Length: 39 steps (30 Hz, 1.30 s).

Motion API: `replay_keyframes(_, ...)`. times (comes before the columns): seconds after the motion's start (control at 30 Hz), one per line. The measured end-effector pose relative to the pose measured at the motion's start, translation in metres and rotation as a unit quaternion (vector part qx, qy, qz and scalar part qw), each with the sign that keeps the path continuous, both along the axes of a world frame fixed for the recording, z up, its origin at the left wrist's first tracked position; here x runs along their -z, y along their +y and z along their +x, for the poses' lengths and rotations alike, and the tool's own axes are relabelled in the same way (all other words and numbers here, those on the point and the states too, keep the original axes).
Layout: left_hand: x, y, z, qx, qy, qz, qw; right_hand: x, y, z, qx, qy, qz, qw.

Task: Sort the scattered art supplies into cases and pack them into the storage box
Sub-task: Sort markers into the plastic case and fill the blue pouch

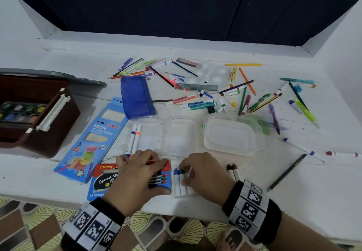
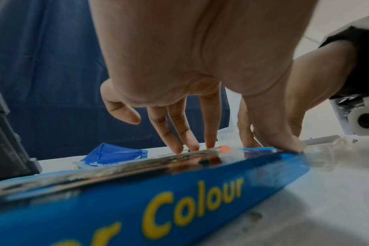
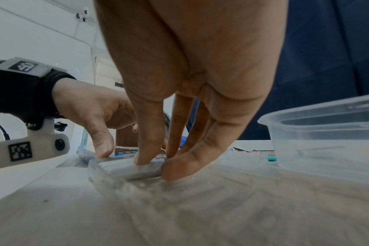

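At the near edge of the tabletop, the markers (image 1: pixel 177 181) lie side by side in a shallow clear tray (image 1: pixel 173 195), and my right grip (image 1: pixel 205 174) is pinched on them, fingertips at the capped ends and thumb on the white barrels. I count two caps there, one blue and one green; a third barrel may lie beside them, but my fingers hide that part. They should be light, stiff and smooth enough to roll, so I judge mid-barrel the safest hold, not the caps, which could pull off. The tray looks thin and flexible, likely to slide if pushed. My left grip (image 1: pixel 135 174) lies flat with straight fingers pressing on the Nikki box (image 1: pixel 101 182), one light cardboard carton just left of the tray, closed round nothing. Just right of my right hand lie two dark-capped markers (image 1: pixel 232 170). Farther in, one open clear case (image 1: pixel 176 133) holds two pens (image 1: pixel 134 139), blue-banded and orange-banded. One Ninso carton (image 1: pixel 92 139) and one blue pouch (image 1: pixel 136 97) lie leftward, and one lidded plastic tub (image 1: pixel 231 136) is rightward. One brown storage box (image 1: pixel 58 119) stands open at the left edge. Loose pens across the far side are too tangled to count.
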<state>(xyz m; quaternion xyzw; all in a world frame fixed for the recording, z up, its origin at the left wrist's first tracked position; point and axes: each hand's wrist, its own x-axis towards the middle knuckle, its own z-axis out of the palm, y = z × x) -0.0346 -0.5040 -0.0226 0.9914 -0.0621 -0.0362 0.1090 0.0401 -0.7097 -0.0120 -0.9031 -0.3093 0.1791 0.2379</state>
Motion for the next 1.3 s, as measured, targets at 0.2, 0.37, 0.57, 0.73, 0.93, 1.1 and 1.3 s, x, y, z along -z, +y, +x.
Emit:
replay_keyframes(0.2,-0.001,0.004,-0.003,0.012,0.034,-0.018,0.999,-0.005,0.003,0.002,0.005,-0.010,-0.007,1.000)
replay_keyframes(0.37,-0.002,0.012,-0.010,0.020,0.059,-0.019,0.998,-0.009,-0.006,0.000,-0.047,-0.052,-0.029,0.997)
replay_keyframes(0.57,-0.001,0.020,-0.018,0.002,0.051,-0.030,0.998,-0.011,-0.016,0.003,-0.130,-0.060,-0.121,0.982)
replay_keyframes(0.73,-0.001,0.023,-0.013,0.028,0.054,-0.028,0.998,-0.009,-0.016,-0.001,-0.179,-0.057,-0.121,0.975)
replay_keyframes(0.93,-0.001,0.024,-0.002,0.082,0.078,-0.031,0.993,-0.009,-0.020,-0.003,-0.179,-0.073,-0.115,0.974)
replay_keyframes(1.1,-0.001,0.027,0.001,0.097,0.092,-0.042,0.990,-0.007,-0.019,-0.003,-0.162,-0.067,-0.097,0.980)
replay_keyframes(1.3,-0.009,0.035,0.017,0.119,0.099,-0.017,0.988,-0.003,-0.008,0.003,-0.097,-0.076,-0.091,0.988)
